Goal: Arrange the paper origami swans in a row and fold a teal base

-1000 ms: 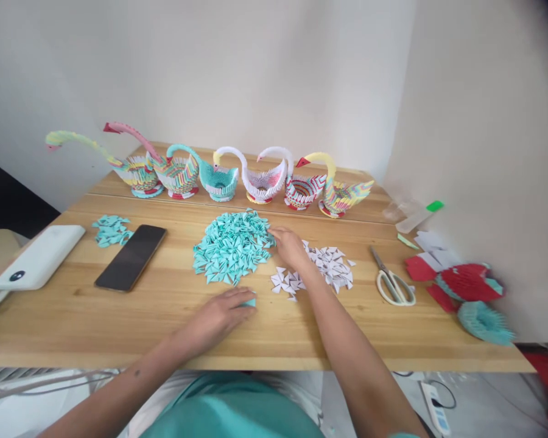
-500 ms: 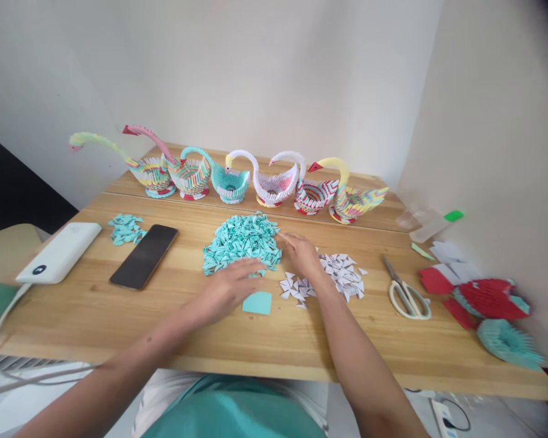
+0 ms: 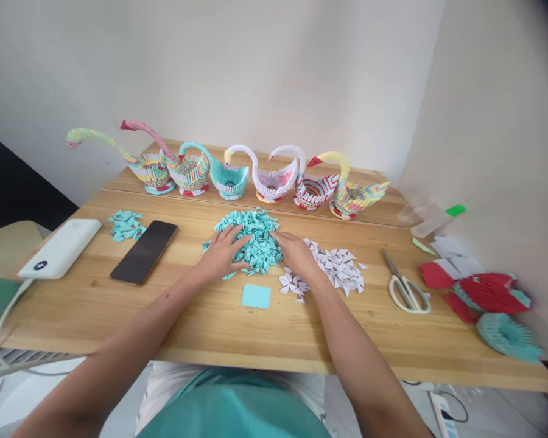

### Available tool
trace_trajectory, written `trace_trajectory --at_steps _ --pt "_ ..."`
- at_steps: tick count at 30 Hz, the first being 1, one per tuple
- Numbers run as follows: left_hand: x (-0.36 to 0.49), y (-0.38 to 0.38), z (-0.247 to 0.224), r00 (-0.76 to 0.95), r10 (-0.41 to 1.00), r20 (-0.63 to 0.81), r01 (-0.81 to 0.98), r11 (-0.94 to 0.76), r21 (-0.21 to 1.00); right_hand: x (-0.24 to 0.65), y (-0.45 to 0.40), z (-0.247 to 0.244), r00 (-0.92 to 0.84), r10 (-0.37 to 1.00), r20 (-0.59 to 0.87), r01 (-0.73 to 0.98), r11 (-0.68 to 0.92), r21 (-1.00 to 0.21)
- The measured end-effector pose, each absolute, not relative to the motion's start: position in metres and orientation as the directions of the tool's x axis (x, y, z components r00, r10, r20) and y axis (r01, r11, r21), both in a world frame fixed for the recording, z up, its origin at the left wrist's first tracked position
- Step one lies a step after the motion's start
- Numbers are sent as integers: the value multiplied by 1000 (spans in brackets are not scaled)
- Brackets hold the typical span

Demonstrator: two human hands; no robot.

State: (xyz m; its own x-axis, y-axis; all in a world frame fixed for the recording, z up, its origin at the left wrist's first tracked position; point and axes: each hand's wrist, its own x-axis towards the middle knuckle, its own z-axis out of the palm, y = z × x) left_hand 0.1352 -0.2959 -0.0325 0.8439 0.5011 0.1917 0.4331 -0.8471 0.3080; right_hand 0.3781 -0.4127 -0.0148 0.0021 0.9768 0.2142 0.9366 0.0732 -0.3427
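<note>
A heap of folded teal paper triangles (image 3: 258,240) lies in the middle of the wooden table. My left hand (image 3: 222,254) rests on the heap's left side, fingers spread over the pieces. At the heap's right edge is my right hand (image 3: 296,250), its fingers stretched out and touching the pieces. Neither hand grips anything that I can see. Just in front of the heap lies a flat teal paper rectangle (image 3: 256,296). Beside my right wrist spreads a pile of white folded paper triangles (image 3: 342,267), partly hidden by the forearm.
Several folded-paper swans (image 3: 274,182) line the back. To the left are a small teal pile (image 3: 125,225), a phone (image 3: 145,252) and a white power bank (image 3: 61,249) with a cable. At right lie scissors (image 3: 406,289), a red paper model (image 3: 491,293) and a teal one (image 3: 509,336).
My left hand has moved forward and left, from the heap's front onto its left side, uncovering the teal rectangle. My right hand stays at the right edge, pressed slightly into the pieces.
</note>
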Motion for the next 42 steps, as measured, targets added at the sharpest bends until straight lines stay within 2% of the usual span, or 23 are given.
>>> trace_trajectory --at_steps 5,9,12,16,19,24,31,37,42 --pt "147 -295 -37 827 486 281 388 -856 342 380 -413 -16 -28 963 269 897 143 -418" --pt "137 -285 -41 747 487 454 330 -863 382 381 -416 -10 36 957 287 918 82 -388" --pt "127 -274 -45 622 567 539 381 -821 425 378 -416 -6 49 958 283 934 56 -352" --pt "122 -264 -52 540 685 489 458 -726 512 381 -417 -2 35 959 280 945 59 -321" --pt "123 -263 -55 533 729 429 472 -677 565 395 -422 3 94 945 312 944 15 -329" --pt "125 -263 -49 525 748 405 424 -643 638 425 -431 8 239 939 248 931 -149 -333" --pt "125 -262 -49 526 747 408 397 -639 659 440 -432 -4 197 969 152 945 -147 -292" --pt "125 -262 -50 518 745 420 378 -640 669 450 -436 -11 175 976 126 923 -119 -365" --pt "125 -261 -52 513 754 411 377 -628 681 456 -436 -10 138 989 45 882 -102 -460"
